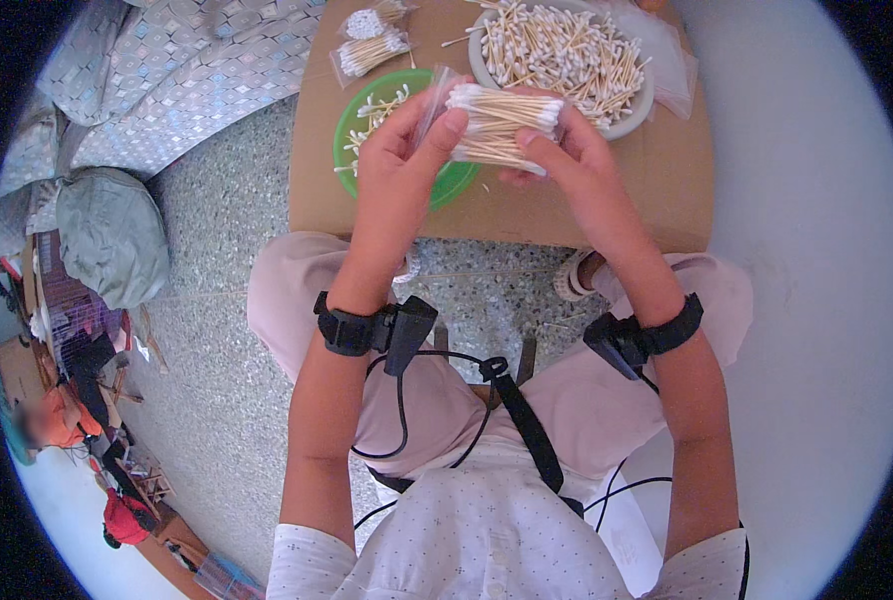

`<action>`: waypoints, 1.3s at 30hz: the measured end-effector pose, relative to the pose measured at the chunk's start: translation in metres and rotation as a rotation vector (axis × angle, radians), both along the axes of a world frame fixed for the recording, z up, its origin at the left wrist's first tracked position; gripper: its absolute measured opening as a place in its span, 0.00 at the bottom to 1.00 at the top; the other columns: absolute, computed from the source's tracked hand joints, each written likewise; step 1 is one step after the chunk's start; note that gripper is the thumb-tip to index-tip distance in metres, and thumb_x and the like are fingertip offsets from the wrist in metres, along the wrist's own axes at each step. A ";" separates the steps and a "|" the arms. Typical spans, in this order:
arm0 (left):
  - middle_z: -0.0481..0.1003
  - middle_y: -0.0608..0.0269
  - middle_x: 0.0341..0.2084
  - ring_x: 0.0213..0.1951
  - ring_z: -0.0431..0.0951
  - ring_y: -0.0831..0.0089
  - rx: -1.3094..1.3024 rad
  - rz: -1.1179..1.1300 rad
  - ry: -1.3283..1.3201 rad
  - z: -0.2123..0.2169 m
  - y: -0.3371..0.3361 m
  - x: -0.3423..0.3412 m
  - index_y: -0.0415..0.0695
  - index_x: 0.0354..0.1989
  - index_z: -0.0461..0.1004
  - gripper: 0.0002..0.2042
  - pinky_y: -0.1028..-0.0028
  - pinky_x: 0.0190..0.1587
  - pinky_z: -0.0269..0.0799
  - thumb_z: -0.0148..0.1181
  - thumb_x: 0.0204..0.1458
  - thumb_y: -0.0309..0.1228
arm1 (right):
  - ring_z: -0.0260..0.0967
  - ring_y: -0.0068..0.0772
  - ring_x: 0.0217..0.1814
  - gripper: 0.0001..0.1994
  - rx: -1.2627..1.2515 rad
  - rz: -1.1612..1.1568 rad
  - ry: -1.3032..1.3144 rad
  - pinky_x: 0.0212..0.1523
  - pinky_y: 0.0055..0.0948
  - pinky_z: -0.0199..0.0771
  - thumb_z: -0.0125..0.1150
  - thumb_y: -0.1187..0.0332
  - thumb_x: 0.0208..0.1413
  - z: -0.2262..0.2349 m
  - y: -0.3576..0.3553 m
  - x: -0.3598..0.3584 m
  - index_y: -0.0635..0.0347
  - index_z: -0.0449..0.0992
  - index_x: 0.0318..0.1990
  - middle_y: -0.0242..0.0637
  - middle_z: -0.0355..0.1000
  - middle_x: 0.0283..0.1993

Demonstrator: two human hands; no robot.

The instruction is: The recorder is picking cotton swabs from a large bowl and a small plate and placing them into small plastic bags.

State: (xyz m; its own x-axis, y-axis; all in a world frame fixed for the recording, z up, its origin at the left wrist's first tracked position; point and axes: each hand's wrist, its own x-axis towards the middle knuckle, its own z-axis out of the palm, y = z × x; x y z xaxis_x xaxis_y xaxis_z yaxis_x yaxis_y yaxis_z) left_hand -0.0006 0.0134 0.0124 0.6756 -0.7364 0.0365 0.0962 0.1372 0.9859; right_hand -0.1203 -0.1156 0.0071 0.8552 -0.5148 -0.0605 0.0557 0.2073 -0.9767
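Note:
Between my two hands is a thick bundle of cotton swabs with wooden sticks and white tips, lying sideways. My left hand grips its left end, thumb on top, together with a clear plastic bag. On the right end, my right hand closes round the bundle with its thumb pressed on the sticks. How far the bag covers the swabs is hard to make out. Partly beneath my left hand stands a green bowl with some loose swabs. Behind my right hand is a pale bowl heaped with swabs.
All this rests on a brown cardboard surface. Two filled swab bags lie at its far left, and clear plastic bags at its far right. A white wall rises on the right. A grey-green bag sits on the speckled floor.

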 end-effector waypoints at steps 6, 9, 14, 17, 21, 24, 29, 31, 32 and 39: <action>0.77 0.67 0.41 0.42 0.73 0.84 0.012 0.001 0.030 0.005 0.002 0.000 0.37 0.53 0.74 0.16 0.81 0.47 0.67 0.55 0.61 0.34 | 0.70 0.20 0.42 0.18 -0.106 -0.011 -0.050 0.41 0.20 0.73 0.66 0.64 0.56 -0.003 -0.002 0.001 0.61 0.72 0.51 0.30 0.73 0.44; 0.77 0.66 0.42 0.42 0.73 0.83 0.098 -0.013 -0.075 0.008 0.003 -0.003 0.38 0.52 0.74 0.16 0.80 0.47 0.67 0.56 0.61 0.34 | 0.70 0.18 0.40 0.15 -0.194 -0.015 -0.035 0.39 0.19 0.72 0.67 0.64 0.54 -0.004 -0.003 0.000 0.61 0.75 0.46 0.30 0.74 0.42; 0.76 0.67 0.42 0.44 0.73 0.81 0.087 -0.053 -0.081 0.010 0.004 -0.004 0.38 0.49 0.75 0.14 0.79 0.49 0.67 0.59 0.58 0.32 | 0.69 0.17 0.39 0.13 -0.272 -0.047 -0.011 0.38 0.19 0.70 0.68 0.65 0.53 -0.011 -0.003 -0.001 0.60 0.77 0.43 0.28 0.74 0.39; 0.77 0.67 0.41 0.45 0.73 0.81 0.075 -0.061 -0.062 0.012 0.004 -0.005 0.38 0.49 0.75 0.14 0.79 0.50 0.67 0.60 0.57 0.31 | 0.68 0.17 0.39 0.12 -0.312 -0.047 -0.035 0.39 0.19 0.70 0.67 0.66 0.53 -0.013 -0.006 -0.001 0.60 0.76 0.43 0.28 0.74 0.39; 0.77 0.66 0.42 0.45 0.73 0.80 0.027 -0.066 -0.069 0.008 0.002 -0.004 0.38 0.48 0.75 0.13 0.79 0.50 0.67 0.60 0.57 0.30 | 0.69 0.18 0.41 0.11 -0.346 -0.041 -0.034 0.41 0.21 0.70 0.65 0.66 0.55 -0.006 -0.002 -0.002 0.61 0.76 0.41 0.28 0.74 0.38; 0.76 0.65 0.43 0.45 0.73 0.80 0.019 -0.077 -0.137 0.006 0.004 -0.004 0.38 0.47 0.76 0.12 0.79 0.49 0.67 0.59 0.58 0.30 | 0.69 0.19 0.41 0.10 -0.357 -0.019 -0.026 0.41 0.22 0.70 0.64 0.65 0.56 -0.007 -0.002 -0.001 0.62 0.76 0.41 0.29 0.74 0.37; 0.77 0.65 0.43 0.44 0.74 0.80 0.051 -0.030 -0.143 0.012 0.001 -0.006 0.37 0.47 0.76 0.12 0.79 0.49 0.68 0.58 0.59 0.30 | 0.71 0.21 0.40 0.10 -0.320 -0.003 0.059 0.42 0.22 0.70 0.62 0.65 0.57 -0.004 -0.003 -0.004 0.62 0.77 0.42 0.32 0.76 0.37; 0.78 0.65 0.42 0.44 0.74 0.80 0.019 -0.007 -0.103 0.008 0.001 -0.007 0.37 0.48 0.76 0.12 0.79 0.48 0.69 0.58 0.59 0.30 | 0.71 0.22 0.40 0.11 -0.341 -0.028 0.064 0.43 0.23 0.70 0.62 0.64 0.57 -0.007 -0.003 -0.004 0.62 0.77 0.43 0.33 0.76 0.38; 0.78 0.64 0.41 0.43 0.75 0.80 -0.014 0.016 -0.062 0.006 0.001 -0.008 0.37 0.48 0.76 0.13 0.79 0.47 0.69 0.58 0.59 0.30 | 0.71 0.22 0.40 0.11 -0.342 -0.027 0.064 0.43 0.23 0.70 0.62 0.64 0.57 -0.007 -0.002 -0.004 0.62 0.77 0.43 0.33 0.76 0.38; 0.79 0.64 0.37 0.40 0.77 0.80 0.070 -0.003 -0.053 0.005 0.004 -0.006 0.36 0.45 0.77 0.11 0.80 0.44 0.71 0.59 0.57 0.28 | 0.71 0.28 0.45 0.11 -0.524 -0.143 -0.132 0.49 0.28 0.69 0.65 0.66 0.53 0.001 0.004 0.000 0.60 0.78 0.42 0.35 0.74 0.41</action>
State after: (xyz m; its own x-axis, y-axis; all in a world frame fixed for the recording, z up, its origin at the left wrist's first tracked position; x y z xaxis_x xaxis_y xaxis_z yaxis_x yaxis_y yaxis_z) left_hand -0.0066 0.0175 0.0174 0.6718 -0.7404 0.0205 0.0437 0.0672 0.9968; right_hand -0.1201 -0.1118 0.0081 0.7576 -0.5583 0.3381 0.1768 -0.3231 -0.9297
